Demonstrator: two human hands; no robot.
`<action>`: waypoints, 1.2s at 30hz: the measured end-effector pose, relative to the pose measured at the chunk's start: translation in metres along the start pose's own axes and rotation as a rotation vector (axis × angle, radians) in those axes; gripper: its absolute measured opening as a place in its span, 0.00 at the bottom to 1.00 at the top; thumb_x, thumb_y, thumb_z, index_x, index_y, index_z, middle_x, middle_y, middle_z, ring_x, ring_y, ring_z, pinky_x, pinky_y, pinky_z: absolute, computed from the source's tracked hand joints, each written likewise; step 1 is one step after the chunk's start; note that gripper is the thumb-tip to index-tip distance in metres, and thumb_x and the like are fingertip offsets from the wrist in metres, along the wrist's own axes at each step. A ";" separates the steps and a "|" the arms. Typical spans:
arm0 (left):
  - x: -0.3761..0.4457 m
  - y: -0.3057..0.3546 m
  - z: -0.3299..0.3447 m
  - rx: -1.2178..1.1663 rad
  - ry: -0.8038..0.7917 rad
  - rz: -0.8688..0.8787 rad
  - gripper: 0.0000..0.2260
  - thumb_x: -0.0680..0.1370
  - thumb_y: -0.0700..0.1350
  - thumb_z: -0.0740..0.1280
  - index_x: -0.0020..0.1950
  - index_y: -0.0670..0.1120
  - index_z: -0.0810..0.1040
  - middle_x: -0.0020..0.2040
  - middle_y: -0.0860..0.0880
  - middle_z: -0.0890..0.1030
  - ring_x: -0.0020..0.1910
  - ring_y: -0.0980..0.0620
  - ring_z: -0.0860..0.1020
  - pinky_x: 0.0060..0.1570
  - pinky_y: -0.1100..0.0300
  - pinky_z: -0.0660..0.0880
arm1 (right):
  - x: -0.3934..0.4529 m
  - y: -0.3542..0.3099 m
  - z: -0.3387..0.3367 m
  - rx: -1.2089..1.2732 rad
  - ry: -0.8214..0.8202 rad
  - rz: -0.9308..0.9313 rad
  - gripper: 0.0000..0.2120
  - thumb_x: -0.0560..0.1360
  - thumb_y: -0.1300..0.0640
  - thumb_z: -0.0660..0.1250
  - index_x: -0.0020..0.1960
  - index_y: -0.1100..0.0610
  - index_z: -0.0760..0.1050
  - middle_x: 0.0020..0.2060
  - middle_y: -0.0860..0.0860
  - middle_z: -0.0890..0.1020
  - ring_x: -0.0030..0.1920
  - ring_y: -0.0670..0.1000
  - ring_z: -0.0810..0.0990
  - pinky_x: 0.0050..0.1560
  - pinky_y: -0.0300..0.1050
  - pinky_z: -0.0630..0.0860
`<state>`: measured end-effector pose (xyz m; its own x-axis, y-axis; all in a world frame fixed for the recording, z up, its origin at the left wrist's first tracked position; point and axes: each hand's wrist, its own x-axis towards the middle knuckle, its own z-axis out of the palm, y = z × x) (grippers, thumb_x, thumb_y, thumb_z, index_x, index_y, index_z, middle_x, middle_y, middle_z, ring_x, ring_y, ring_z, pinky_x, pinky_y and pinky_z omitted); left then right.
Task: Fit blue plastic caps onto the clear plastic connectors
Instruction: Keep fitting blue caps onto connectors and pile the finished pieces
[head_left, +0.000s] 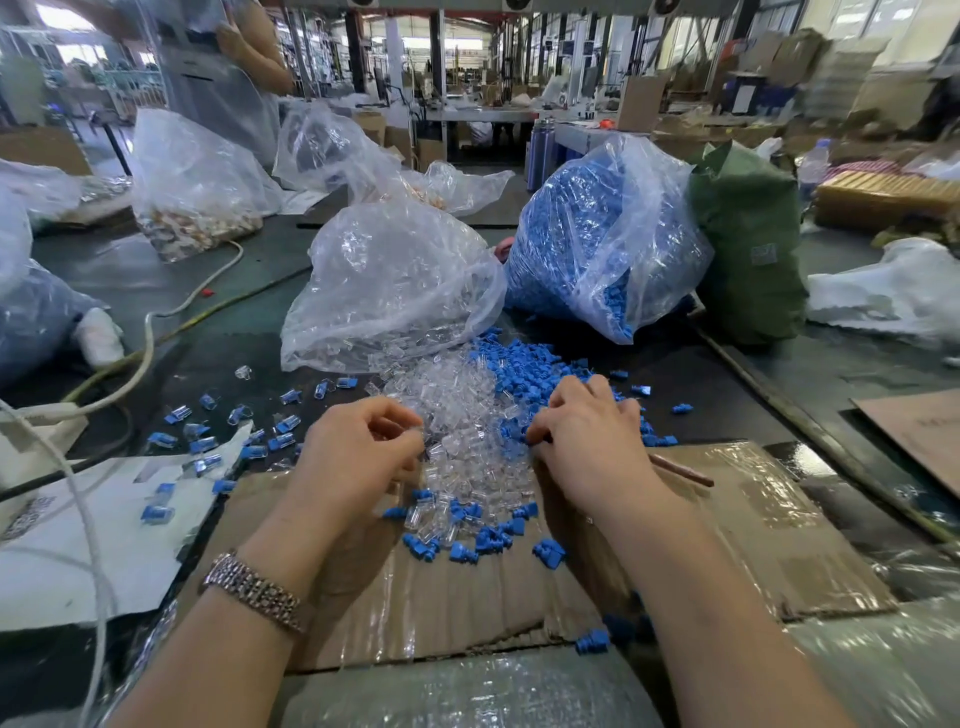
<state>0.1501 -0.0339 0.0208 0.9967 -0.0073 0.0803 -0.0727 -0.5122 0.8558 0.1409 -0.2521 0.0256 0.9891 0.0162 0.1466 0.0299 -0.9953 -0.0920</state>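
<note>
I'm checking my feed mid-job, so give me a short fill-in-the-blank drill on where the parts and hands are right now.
1. The bag of blue caps stands to the ____ of the bag of clear connectors.
2. The watch is on the ____ wrist.
3. The right hand reaches into the loose ____ caps.
4. Both forearms lie over a flattened sheet of ____.

Missing words: right; left; blue; cardboard

The curled fingers of the left hand (358, 447) hide whatever small piece they pinch, and the right hand (589, 436) covers part of the loose heap of clear plastic connectors (462, 410). A seated person's upper body (244, 47) (far left) is cut off by the top edge, and the distant workshop is blurred
</note>
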 end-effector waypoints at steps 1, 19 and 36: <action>0.000 0.001 -0.001 -0.038 -0.021 -0.021 0.03 0.78 0.39 0.72 0.47 0.47 0.83 0.38 0.47 0.86 0.35 0.52 0.85 0.35 0.62 0.81 | 0.001 0.000 0.001 -0.001 -0.001 -0.003 0.10 0.82 0.52 0.65 0.59 0.44 0.82 0.55 0.49 0.70 0.61 0.55 0.64 0.61 0.57 0.64; 0.000 0.005 -0.013 -0.589 -0.174 -0.195 0.11 0.67 0.47 0.77 0.48 0.47 0.88 0.45 0.44 0.86 0.38 0.51 0.82 0.34 0.65 0.78 | -0.001 -0.006 -0.001 0.291 0.084 0.027 0.04 0.83 0.53 0.62 0.52 0.52 0.75 0.48 0.49 0.81 0.51 0.53 0.78 0.58 0.54 0.73; -0.004 0.014 -0.005 -0.978 -0.325 -0.289 0.09 0.72 0.41 0.73 0.50 0.42 0.88 0.49 0.42 0.86 0.40 0.51 0.85 0.35 0.63 0.82 | -0.017 -0.022 -0.016 1.031 0.285 -0.281 0.07 0.77 0.65 0.71 0.51 0.54 0.83 0.43 0.45 0.84 0.47 0.46 0.83 0.52 0.43 0.81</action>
<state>0.1448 -0.0363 0.0350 0.9316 -0.2986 -0.2071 0.3150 0.3791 0.8701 0.1211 -0.2317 0.0412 0.8626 0.0742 0.5004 0.4852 -0.4010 -0.7770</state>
